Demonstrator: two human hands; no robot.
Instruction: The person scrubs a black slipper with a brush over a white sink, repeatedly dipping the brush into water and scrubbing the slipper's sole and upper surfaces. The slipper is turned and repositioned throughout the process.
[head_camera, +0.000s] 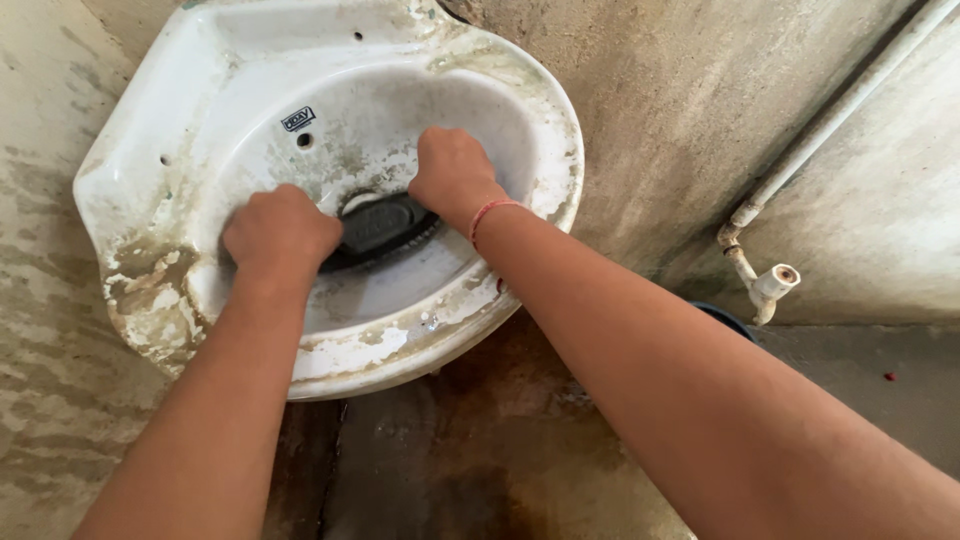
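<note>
A stained white corner wash basin (150, 150) is fixed to a bare wall. Inside its bowl lies a dark, flat, oval brush-like object (380, 225) over the drain. My left hand (280, 235) is closed on its left end. On its right end my right hand (452, 172) is closed too, a thin red band around the wrist. Both fists press down into the bowl. How much of the dark object lies under the hands is hidden.
A white pipe (840, 110) runs down the right wall to a capped tap fitting (772, 285). A dark round container rim (722, 318) shows under my right forearm. The concrete floor (480, 460) below the basin is wet and stained.
</note>
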